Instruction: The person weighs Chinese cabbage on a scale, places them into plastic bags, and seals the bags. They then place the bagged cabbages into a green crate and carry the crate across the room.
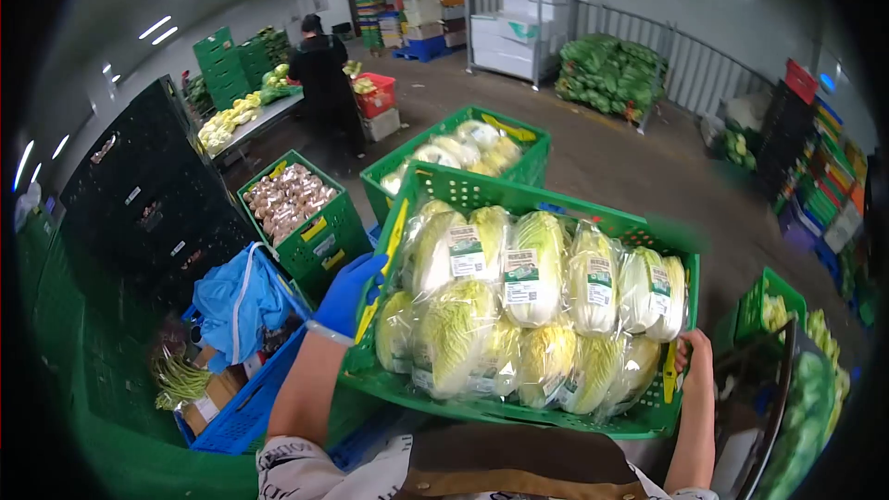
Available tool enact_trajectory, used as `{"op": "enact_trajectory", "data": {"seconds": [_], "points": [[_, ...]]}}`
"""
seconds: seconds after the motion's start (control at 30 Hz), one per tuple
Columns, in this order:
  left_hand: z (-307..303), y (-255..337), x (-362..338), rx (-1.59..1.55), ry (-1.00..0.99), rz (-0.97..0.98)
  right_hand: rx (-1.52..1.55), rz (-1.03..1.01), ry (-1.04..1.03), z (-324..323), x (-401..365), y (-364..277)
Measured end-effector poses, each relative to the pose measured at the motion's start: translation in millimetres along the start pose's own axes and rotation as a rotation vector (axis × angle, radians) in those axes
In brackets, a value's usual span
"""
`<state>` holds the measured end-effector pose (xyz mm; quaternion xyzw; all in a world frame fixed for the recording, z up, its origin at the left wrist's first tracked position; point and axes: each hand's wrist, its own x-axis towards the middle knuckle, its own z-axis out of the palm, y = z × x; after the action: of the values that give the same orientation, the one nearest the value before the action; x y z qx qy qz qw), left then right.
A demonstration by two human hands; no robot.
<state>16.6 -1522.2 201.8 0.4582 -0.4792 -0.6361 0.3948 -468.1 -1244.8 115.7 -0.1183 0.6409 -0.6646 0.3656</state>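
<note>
A green plastic crate (472, 187) is held up in front of my body, tilted so that its inside faces me. Packed in it are several napa cabbages (535, 268) in clear wrap with labels. My left hand (347, 292), in a blue glove, is closed around the crate's left end by the yellow handle. On the right end, my bare right hand (694, 359) grips the rim beside the other yellow handle (669, 372). The fingers of both hands are partly hidden by the crate walls.
Beyond it stands another green crate (532, 162) of wrapped cabbages. A crate of mushrooms (287, 202) is at left, near stacked black crates (139, 194). Lower left, a blue crate (245, 407) holds mixed items. A co-worker (319, 83) stands at a table (264, 116) of vegetables.
</note>
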Motion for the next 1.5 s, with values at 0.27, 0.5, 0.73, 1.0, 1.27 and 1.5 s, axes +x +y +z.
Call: {"op": "enact_trajectory", "data": {"seconds": [0.27, 0.5, 0.73, 1.0, 1.27, 1.5], "points": [[26.8, 58.6, 35.2, -0.087, 0.520, 0.138, -0.208, -0.046, -0.576, 158.0, 219.4, -167.2], [34.8, 80.0, 76.9, -0.102, 0.488, 0.081, -0.232, 0.012, -0.778, 291.7, 329.9, -177.1], [-25.7, 87.3, 134.8, -0.316, 0.532, 0.089, -0.327, -0.125, -1.051, 443.0, 433.0, -202.9], [13.9, 114.6, 193.4, -0.146, 0.687, -0.043, -0.403, -0.021, -1.105, 566.5, 516.1, -213.9], [-38.4, 96.9, 217.6, -0.117, 0.972, -0.087, -0.462, 0.065, -1.161, 631.7, 527.0, -169.0], [-24.9, 87.7, 231.2, -0.025, 0.996, -0.121, -0.427, 0.089, -1.280, 634.9, 556.0, -155.4]]}}
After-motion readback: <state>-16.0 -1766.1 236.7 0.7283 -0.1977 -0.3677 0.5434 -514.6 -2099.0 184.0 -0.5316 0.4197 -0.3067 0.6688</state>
